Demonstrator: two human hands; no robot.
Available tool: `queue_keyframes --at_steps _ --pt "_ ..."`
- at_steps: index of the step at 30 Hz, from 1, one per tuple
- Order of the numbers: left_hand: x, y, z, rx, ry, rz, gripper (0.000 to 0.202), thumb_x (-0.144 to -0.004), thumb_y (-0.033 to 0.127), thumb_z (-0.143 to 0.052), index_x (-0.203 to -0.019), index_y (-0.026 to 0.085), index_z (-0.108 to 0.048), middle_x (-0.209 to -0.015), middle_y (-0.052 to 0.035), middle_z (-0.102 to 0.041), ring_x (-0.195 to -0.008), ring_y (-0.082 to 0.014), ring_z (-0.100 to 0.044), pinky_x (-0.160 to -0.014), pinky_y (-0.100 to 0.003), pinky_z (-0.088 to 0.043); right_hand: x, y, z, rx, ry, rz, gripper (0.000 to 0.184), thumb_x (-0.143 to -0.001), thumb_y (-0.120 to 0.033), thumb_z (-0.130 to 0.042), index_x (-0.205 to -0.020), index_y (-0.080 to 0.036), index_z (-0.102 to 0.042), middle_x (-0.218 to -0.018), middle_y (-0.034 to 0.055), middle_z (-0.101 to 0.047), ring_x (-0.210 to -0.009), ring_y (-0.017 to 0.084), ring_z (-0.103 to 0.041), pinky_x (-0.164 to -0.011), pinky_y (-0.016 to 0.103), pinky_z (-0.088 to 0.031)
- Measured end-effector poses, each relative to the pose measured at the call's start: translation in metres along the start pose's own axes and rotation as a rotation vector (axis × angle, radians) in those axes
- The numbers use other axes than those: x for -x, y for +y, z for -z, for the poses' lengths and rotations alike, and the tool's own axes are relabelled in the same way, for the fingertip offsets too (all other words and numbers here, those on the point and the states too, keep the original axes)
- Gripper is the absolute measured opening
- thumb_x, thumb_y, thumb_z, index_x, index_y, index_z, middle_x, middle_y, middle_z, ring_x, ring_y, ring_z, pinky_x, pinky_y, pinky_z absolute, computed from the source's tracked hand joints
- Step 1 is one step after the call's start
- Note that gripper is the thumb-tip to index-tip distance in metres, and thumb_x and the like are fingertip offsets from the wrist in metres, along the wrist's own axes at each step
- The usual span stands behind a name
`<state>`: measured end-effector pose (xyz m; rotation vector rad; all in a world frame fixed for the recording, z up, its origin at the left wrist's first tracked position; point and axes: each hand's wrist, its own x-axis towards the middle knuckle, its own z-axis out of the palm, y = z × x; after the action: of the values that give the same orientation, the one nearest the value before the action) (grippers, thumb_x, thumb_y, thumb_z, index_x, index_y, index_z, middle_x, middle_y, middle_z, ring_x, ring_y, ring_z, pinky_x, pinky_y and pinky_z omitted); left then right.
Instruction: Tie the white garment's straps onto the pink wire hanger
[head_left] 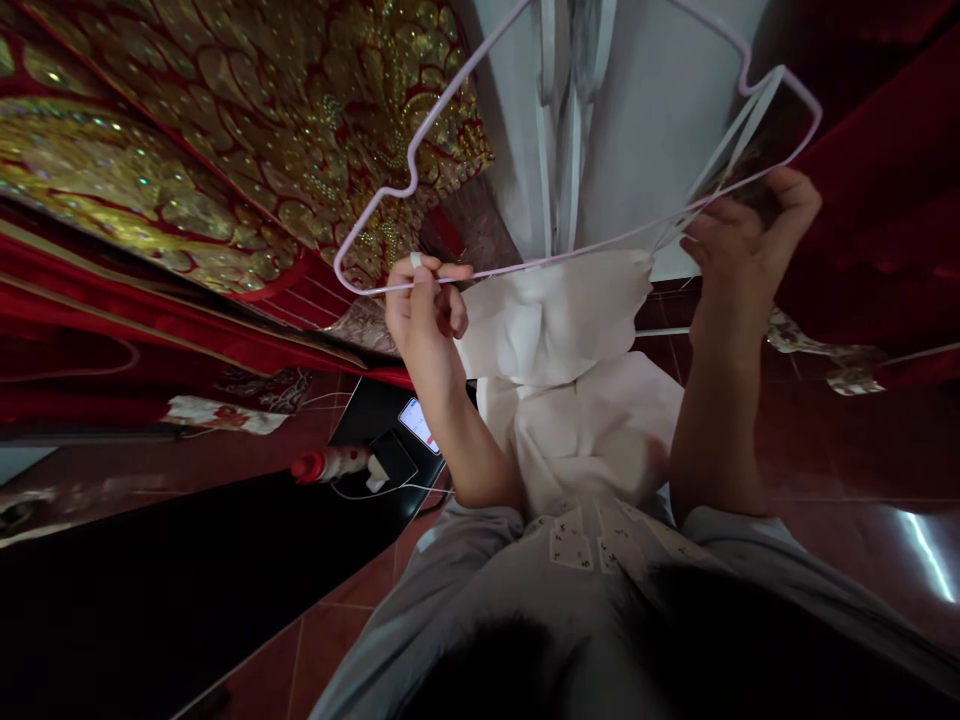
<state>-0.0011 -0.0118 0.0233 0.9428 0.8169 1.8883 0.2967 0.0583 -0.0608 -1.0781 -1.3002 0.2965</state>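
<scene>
A thin pale pink clothes hanger [450, 95] spans the space in front of me, its hook end beyond the top of the view. My left hand [427, 310] is closed around the left part of its lower bar, with a white band on one finger. At the right part of that bar, my right hand [746, 225] pinches the bar and a thin white strap. This strap [739, 140] loops over the hanger's right shoulder notch. Below the bar hangs a white garment [570, 310], its folds reaching down towards my body.
Red garments with gold sequins [225, 150] hang at the left, and dark red cloth [892, 210] hangs at the right. A black table [187, 570] at lower left bears a lit phone [420, 424], a red-capped bottle [326, 464] and a cable. Reddish tiles [825, 560] cover the floor.
</scene>
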Motion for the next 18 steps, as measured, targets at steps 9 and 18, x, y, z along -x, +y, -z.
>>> queue_keyframes --at_steps 9,18 --pt "-0.001 0.003 -0.004 0.008 0.071 0.045 0.030 -0.111 0.012 -0.050 -0.084 0.018 -0.060 -0.074 -0.0034 -0.074 -0.040 -0.0067 -0.034 -0.040 -0.020 -0.022 0.006 -0.054 -0.020 -0.425 0.131 -0.296 0.038 -0.080 -0.035 -0.071 -0.103 -0.029 -0.041 -0.083 -0.0054 -0.074 -0.069 0.015 -0.071 -0.066 0.031 -0.054" --pt "-0.002 0.003 -0.003 -0.011 0.067 0.048 0.030 -0.111 0.017 -0.056 -0.082 0.019 -0.059 -0.074 -0.0027 -0.073 -0.040 -0.0058 -0.035 -0.039 -0.019 -0.023 0.005 -0.078 -0.012 -0.315 0.115 -0.220 0.019 -0.081 -0.032 -0.082 -0.079 -0.019 -0.068 -0.062 -0.0037 -0.067 -0.056 0.009 -0.062 -0.057 0.024 -0.045"
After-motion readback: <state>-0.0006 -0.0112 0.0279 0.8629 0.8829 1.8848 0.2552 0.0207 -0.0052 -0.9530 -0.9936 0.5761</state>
